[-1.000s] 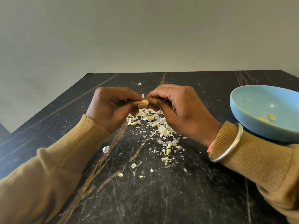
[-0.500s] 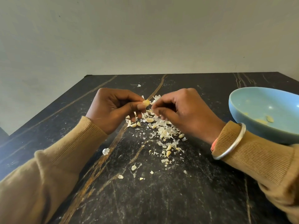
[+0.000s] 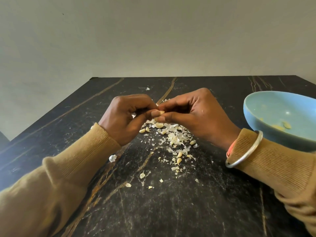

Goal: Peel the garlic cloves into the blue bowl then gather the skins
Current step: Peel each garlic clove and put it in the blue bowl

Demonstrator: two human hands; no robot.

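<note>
Garlic clove [image 3: 160,113] is pinched between both hands, well left of the blue bowl [image 3: 271,106] and lifted off the table [image 3: 171,211]. My left hand [image 3: 126,117] has thumb and forefinger curled tight on one end. My right hand [image 3: 193,115] closes thumb and fingertips on the other end, with the other fingers curled in. I see nothing else in either hand. I can't tell how much skin is left on the clove; it's too small and half hidden by the fingers.

I judge the step as peeling, mid-task. A few peeled cloves [image 3: 282,126] lie in the bowl's near side. Left of the bowl, a loose scatter of skins [image 3: 176,139] lies on the table, with several loose cloves [image 3: 159,125] mixed in. One stray flake [image 3: 112,158] sits further left of the bowl than the rest. Gathering hasn't started.

The next move, as I read it:
- The right fingertips strip the last skin while the left pinch holds firm.
- The right hand carries the bare clove right, over the bowl rim, and lets go.
- Light grip, since a slick clove may pop out.
- The cloves among the skins need sorting before any sweep.
</note>
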